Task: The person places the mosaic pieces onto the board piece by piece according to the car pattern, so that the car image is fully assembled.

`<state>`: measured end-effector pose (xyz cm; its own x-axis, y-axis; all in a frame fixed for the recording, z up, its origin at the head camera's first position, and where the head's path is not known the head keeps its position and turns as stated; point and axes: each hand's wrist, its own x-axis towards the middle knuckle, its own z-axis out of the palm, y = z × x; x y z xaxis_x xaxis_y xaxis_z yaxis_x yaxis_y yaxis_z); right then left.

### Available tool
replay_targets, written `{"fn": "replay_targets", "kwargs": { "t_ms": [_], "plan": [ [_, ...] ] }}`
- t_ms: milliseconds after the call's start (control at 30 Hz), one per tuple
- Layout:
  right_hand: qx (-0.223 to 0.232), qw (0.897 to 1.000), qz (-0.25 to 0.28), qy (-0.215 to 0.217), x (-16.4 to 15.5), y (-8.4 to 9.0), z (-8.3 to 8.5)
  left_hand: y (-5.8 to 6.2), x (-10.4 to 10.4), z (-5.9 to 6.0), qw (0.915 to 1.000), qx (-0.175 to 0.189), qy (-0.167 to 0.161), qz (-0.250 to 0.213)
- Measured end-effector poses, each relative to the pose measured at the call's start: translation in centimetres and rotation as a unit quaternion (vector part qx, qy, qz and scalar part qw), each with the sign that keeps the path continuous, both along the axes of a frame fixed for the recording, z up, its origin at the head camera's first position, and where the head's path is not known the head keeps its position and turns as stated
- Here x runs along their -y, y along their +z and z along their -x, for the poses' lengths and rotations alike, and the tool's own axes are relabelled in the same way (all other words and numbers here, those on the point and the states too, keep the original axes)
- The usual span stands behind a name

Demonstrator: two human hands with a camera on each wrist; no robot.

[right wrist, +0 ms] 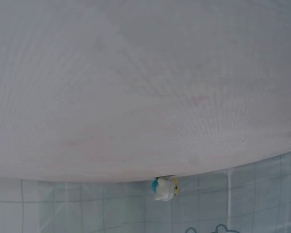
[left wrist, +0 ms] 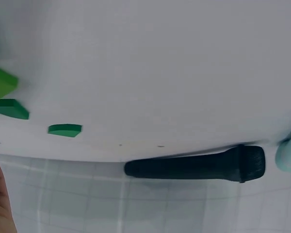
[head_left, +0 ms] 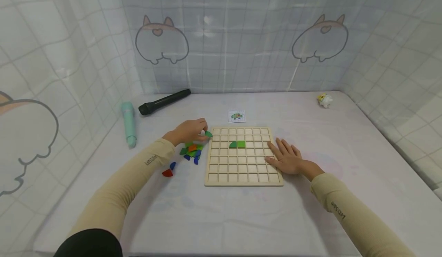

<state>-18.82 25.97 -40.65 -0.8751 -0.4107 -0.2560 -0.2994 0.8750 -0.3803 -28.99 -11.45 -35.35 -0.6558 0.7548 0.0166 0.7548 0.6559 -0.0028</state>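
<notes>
On the white table (head_left: 241,218) lies a wooden board (head_left: 243,180) with many little square holes. It sits about in the middle, and everything else is easy to find from it.

Two green pieces (head_left: 237,144) sit side by side in the board, near its middle. One is a square and one has a round side.

At the board's left far corner is the left hand (head_left: 188,131). Its fingers are curled and pinch a small green piece (head_left: 208,134) right by the board's edge. Just left of the board, close under that hand, lies a small pile (head_left: 191,151) of green, orange and blue pieces. A red piece (head_left: 167,173) and a blue piece (head_left: 172,165) lie a bit farther left, apart from the pile.

The right hand (head_left: 288,159) lies flat on the board's right edge. Its fingers are straight and spread, and they hold nothing.

Behind the board lies a small card (head_left: 236,116) with a green picture on it. Far left of the board lie a mint green torch (head_left: 128,123) and a black mic (head_left: 164,101). Far to the right, at the back, sits a tiny toy (head_left: 324,100). Around the table hangs a checked curtain (head_left: 241,38) with cartoon animals drawn on it.
</notes>
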Motion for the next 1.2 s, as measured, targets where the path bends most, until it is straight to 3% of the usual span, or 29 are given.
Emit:
{"fn": "replay_targets", "kwargs": {
  "t_ms": [233,433,700,933,1200],
  "plan": [
    [0.000,1.000,-0.001,0.001,-0.1,0.0,0.1,0.4,-2.0,-0.1,0.9984,-0.029,-0.048,-0.010],
    [0.002,1.000,-0.002,0.001,-0.1,0.1,0.2,0.4,-4.2,0.1,0.9979,-0.012,-0.063,-0.010],
    [0.006,1.000,-0.002,0.000,-0.1,0.3,0.1,0.3,-7.7,-0.2,0.9925,-0.019,-0.120,-0.013],
    [0.005,1.000,-0.003,-0.002,-0.2,0.3,0.1,0.1,-10.6,-0.5,0.9913,0.019,-0.130,0.013],
    [0.010,1.000,-0.010,-0.006,0.1,0.3,0.2,-0.1,-11.9,-0.9,0.9877,-0.004,-0.154,0.025]
  ]
}}
